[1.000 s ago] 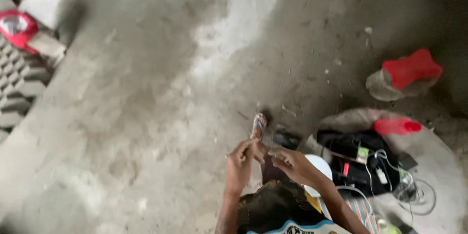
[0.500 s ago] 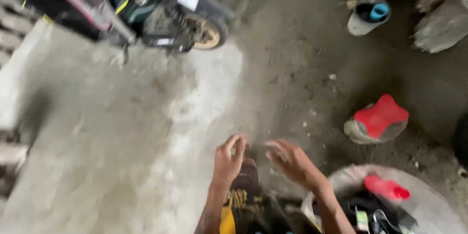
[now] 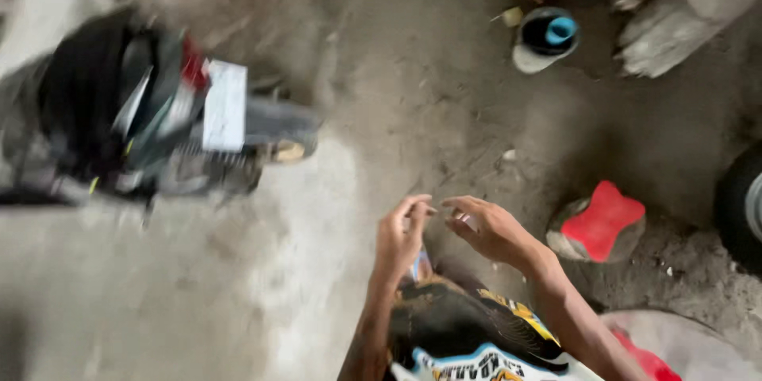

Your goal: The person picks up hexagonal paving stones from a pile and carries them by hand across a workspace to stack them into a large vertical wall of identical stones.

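Floor: bare, dusty concrete floor (image 3: 444, 111), paler on the left, darker and gritty toward the right.
Room: a parked motorbike (image 3: 151, 111) stood at upper left, badly blurred; a round pot with a blue cup inside (image 3: 546, 38) sat near the top, beside rough timber (image 3: 675, 16); a red-topped stool (image 3: 599, 222) sat on the floor just right of the hands; a dark tyre (image 3: 742, 206) was cut off by the right edge.
Hard to make out: whatever small thing lay between the fingertips was too tiny and blurred to name; a red object (image 3: 647, 361) at the bottom right was cropped.
Left hand (image 3: 401, 234): raised over the knees, fingers curled, thumb and forefinger pinched together toward the other hand; what they pinched could not be told.
Right hand (image 3: 488, 230): palm down, fingers loosely bent, tips nearly meeting the left's; whether it gripped anything could not be told.
Clothing: dark printed garment (image 3: 460, 333) below the wrists.
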